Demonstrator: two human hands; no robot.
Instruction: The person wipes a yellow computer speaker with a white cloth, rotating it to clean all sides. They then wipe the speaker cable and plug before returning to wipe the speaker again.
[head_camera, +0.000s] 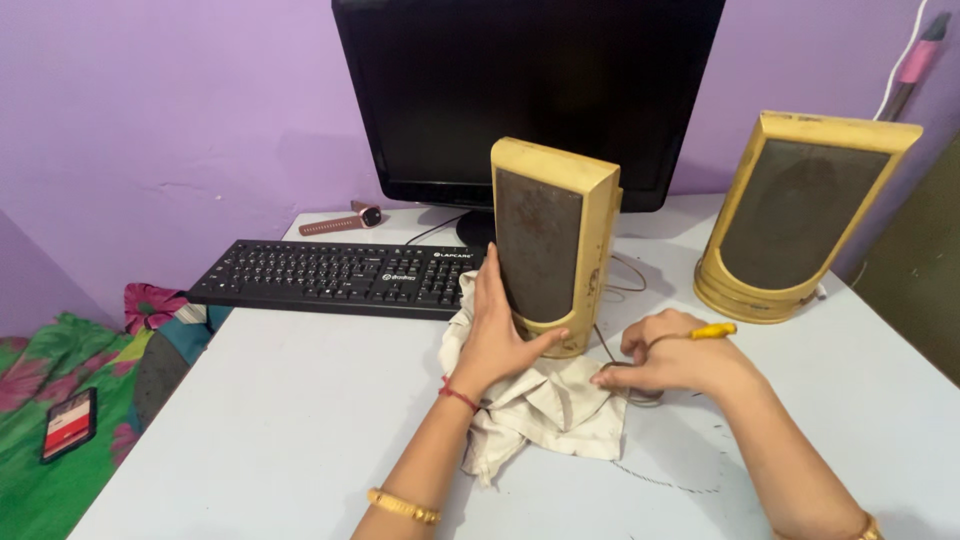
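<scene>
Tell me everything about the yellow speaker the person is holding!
The speaker is a tall, yellowed plastic box with a dark, dusty mesh front and a rounded base. It stands upright on the pale table, in front of the black monitor. The left hand grips its lower side, thumb across the base. A crumpled cream cloth lies against its foot. A thin cable trails behind it toward the right hand.

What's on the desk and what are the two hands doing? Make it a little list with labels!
Left hand: holds the near yellow speaker upright on a cream cloth
Right hand: grips a cable with a yellow plug
Other speaker: stands to the right, untouched
Behind: black monitor, black keyboard, wristwatch
Desk: white
</scene>
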